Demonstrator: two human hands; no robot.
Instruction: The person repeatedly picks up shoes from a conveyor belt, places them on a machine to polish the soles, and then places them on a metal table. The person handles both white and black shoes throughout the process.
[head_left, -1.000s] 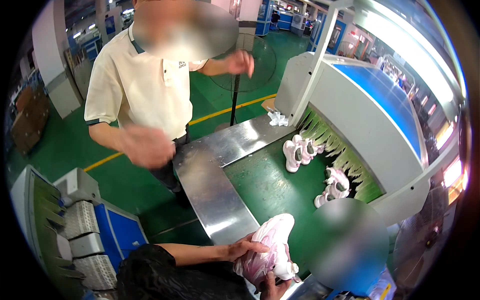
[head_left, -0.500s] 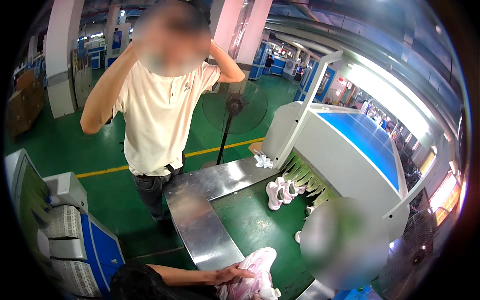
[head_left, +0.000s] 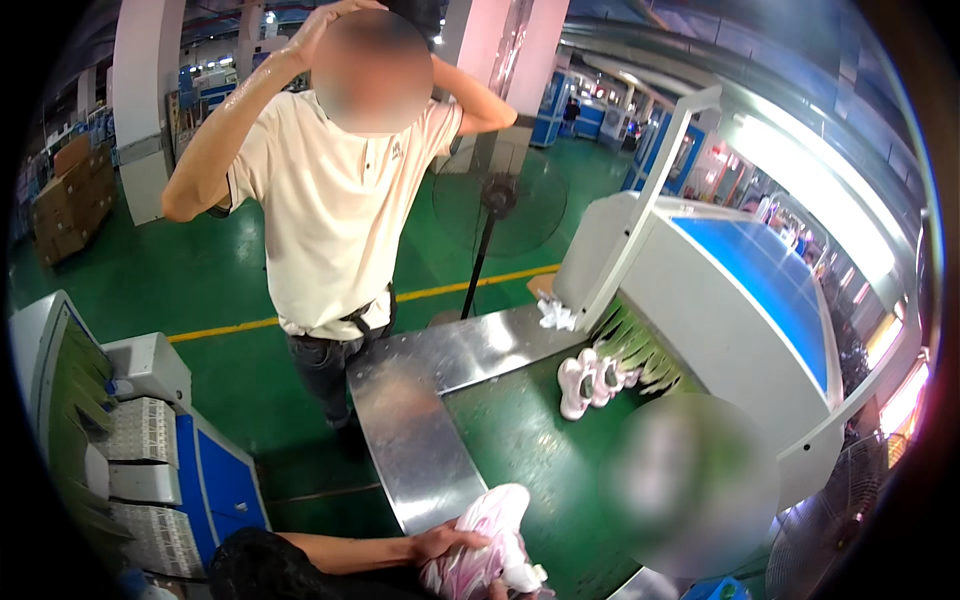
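Observation:
A pink and white sneaker [head_left: 505,523] is tilted above the near end of the steel table frame, its pale toe end pointing away from me. My left hand [head_left: 447,543] reaches in from the left and grips the shoe's side, thumb across the upper. At the bottom edge of the picture, a small part of my right hand [head_left: 497,590] shows, fingers pressed against the lower part of the same shoe. The rest of that hand is cut off. Farther off, several pink and white sneakers [head_left: 577,386] stand on the green conveyor belt [head_left: 515,440] by a fringed curtain.
A steel rim [head_left: 410,450] borders the belt. Across it stands a person [head_left: 325,220] in a cream shirt with both arms raised. Behind are a black pedestal fan [head_left: 498,195] and a grey machine [head_left: 700,290]; a white-and-blue machine [head_left: 215,465] is at left. A blurred patch hides the right.
My view has turned slightly left, so the scene sits farther right. The sneaker stays in my left hand, and fingers of my right hand now show at its lower part.

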